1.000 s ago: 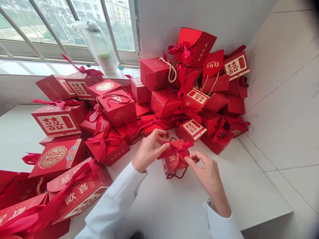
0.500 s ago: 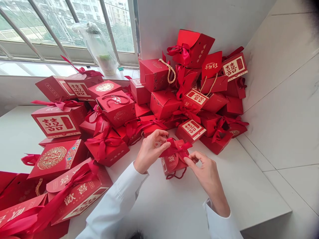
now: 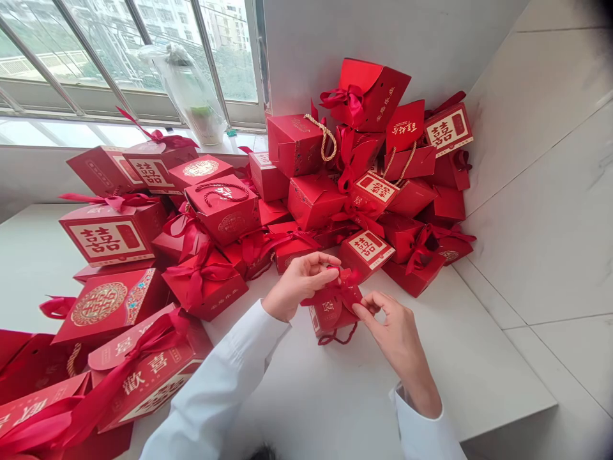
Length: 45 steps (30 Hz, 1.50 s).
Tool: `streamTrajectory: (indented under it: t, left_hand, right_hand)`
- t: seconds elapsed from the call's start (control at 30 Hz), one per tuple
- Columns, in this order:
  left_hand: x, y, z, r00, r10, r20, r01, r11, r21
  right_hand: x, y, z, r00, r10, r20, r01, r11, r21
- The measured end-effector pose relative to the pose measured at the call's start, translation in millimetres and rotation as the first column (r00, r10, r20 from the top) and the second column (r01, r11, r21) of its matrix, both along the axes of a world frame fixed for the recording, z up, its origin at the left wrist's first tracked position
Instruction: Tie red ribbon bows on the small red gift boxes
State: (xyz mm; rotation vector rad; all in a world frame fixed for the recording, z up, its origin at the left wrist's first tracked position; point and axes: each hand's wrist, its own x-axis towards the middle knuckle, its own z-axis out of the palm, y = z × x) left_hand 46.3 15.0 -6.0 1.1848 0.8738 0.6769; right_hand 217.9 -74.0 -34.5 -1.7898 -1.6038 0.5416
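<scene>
A small red gift box [image 3: 330,313] with a red ribbon on top and a dark red cord handle stands on the white table [image 3: 469,370] in front of me. My left hand [image 3: 299,284] pinches the ribbon above the box's left side. My right hand [image 3: 395,335] pinches the ribbon at the box's right side. Both wrists wear white sleeves.
A big heap of red gift boxes [image 3: 311,191] with ribbons and gold cord handles fills the table's back and left, up against the white wall. A plastic bag [image 3: 191,89] sits on the window sill. The table's edge runs along the right, above a tiled floor [image 3: 565,223].
My left hand has moved right and slightly down over the box, drawing the ribbon in. The ribbon's spread ends have bunched together. My right hand has barely moved.
</scene>
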Motion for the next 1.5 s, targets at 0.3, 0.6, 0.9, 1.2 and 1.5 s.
streamTrajectory:
  t: [0.3, 0.6, 0.9, 1.2, 1.5]
  left_hand:
    - [-8.5, 14.5, -3.3, 0.992, -0.103, -0.074, 0.097, 0.991, -0.088]
    - [-8.3, 24.7, 0.6, 0.96, -0.155, -0.232, 0.207, 0.953, 0.222]
    - [-12.2, 31.7, 0.4, 0.896, -0.161, -0.415, 0.315, 0.889, 0.334]
    - [-3.4, 15.4, 9.7, 0.801, 0.098, -0.59, 0.252, 0.839, 0.483]
    - [-7.1, 17.5, 7.9, 0.842, 0.116, -0.527, 0.175, 0.865, 0.47]
  right_hand:
    - [-1.2, -0.1, 1.0, 1.0, -0.005, 0.02, 0.005, 1.0, -0.008]
    - [-1.5, -3.0, 3.1, 1.0, 0.004, 0.021, -0.005, 1.0, 0.012]
    - [-4.4, -6.3, 8.9, 1.0, -0.012, 0.025, 0.013, 0.999, -0.043]
    - [-0.2, -12.0, 15.6, 0.998, -0.007, 0.057, 0.013, 0.995, -0.101]
    - [-2.5, -13.2, 12.7, 0.998, 0.005, 0.058, -0.001, 0.998, -0.063]
